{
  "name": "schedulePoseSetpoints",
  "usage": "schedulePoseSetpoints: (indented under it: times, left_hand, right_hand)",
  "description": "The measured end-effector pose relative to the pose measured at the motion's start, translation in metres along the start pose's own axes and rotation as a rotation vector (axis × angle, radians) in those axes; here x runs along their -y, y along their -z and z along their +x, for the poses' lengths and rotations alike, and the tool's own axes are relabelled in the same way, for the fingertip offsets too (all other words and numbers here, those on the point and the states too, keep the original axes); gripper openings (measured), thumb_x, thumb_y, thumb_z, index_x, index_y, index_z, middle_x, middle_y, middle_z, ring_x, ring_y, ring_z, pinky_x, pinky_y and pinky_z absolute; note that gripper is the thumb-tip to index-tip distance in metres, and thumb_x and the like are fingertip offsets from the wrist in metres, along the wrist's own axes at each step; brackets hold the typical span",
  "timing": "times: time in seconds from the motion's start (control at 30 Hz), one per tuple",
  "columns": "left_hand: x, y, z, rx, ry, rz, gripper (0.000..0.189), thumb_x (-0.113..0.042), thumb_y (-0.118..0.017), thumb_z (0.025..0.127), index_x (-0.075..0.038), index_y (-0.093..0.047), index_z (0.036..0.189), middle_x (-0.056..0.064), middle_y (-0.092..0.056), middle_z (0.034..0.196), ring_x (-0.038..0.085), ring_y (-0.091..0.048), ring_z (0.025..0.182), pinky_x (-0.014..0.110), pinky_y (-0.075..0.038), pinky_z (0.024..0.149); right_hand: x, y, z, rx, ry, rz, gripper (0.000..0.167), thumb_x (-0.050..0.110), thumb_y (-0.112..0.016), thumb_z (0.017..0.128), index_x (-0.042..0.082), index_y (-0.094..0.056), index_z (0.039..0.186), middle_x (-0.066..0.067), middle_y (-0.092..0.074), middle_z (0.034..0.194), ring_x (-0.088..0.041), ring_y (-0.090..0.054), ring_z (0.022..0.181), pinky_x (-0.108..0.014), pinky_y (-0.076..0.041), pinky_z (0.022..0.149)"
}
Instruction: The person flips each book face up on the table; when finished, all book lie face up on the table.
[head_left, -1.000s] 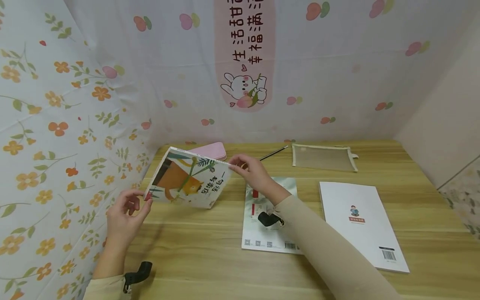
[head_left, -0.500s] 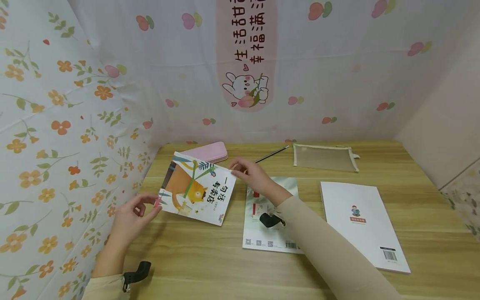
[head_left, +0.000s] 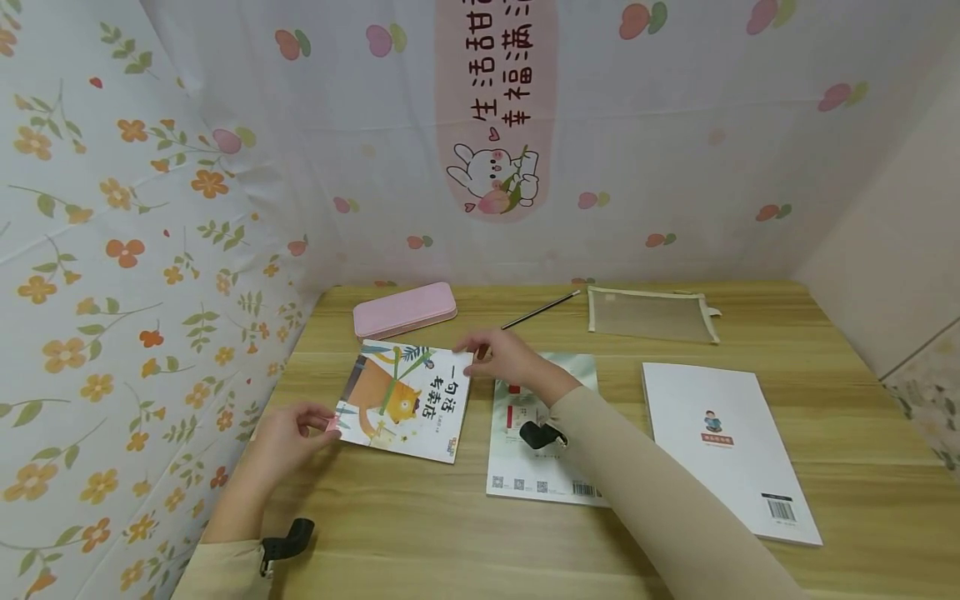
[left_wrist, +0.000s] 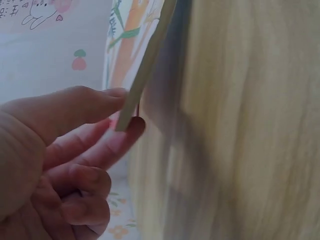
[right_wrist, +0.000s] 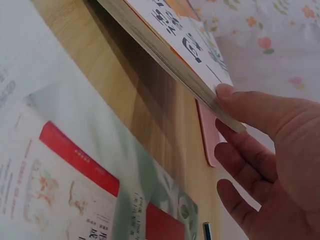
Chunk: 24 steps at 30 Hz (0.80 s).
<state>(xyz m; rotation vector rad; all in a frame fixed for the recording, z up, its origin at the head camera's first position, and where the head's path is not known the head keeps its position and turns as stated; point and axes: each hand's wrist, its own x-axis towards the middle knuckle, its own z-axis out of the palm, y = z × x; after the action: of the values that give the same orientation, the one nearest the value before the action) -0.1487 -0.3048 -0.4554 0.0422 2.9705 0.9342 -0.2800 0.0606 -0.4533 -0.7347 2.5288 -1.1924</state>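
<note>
A picture book with an orange animal on its cover is held between both hands, just above the wooden table. My left hand pinches its left lower corner between thumb and fingers. At the upper right corner my right hand pinches the book. In both wrist views the book's page edges show, and a shadow under it shows a gap from the table. A green-and-white book lies flat beneath my right forearm, partly hidden by it.
A pink pencil case lies behind the held book. Farther right are a pencil and a mesh zip pouch. A white book lies at the right of the table. Patterned cloth hangs at the back and left.
Both hands have lowered the picture book from a steep tilt to nearly flat, slightly rightward and nearer the table. The pink pencil case has come fully into view behind it.
</note>
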Motion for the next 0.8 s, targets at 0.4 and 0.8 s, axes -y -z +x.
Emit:
schedulePoseSetpoints:
  times: [0.4,0.8]
  left_hand:
    - [0.002,-0.011,0.004,0.075,0.044,-0.013,0.02,-0.021,-0.084,0.085,-0.009,-0.075,0.098,0.002,-0.077,0.087,0.012,-0.066,0.078,0.029,-0.051,0.068]
    - [-0.001,-0.008,0.01,0.114,0.021,0.09,0.018,-0.026,-0.085,0.084,-0.014,-0.078,0.096,0.002,-0.077,0.095,0.022,-0.068,0.09,0.044,-0.053,0.081]
  right_hand:
    - [-0.011,-0.008,0.006,0.035,0.04,-0.23,0.035,0.022,-0.083,0.089,0.023,-0.074,0.123,0.002,-0.072,0.119,-0.019,-0.061,0.115,-0.045,-0.042,0.109]
    - [-0.016,-0.023,0.002,0.026,0.064,-0.458,0.027,0.03,-0.075,0.096,0.024,-0.075,0.122,-0.003,-0.06,0.142,-0.028,-0.047,0.141,-0.057,-0.028,0.118]
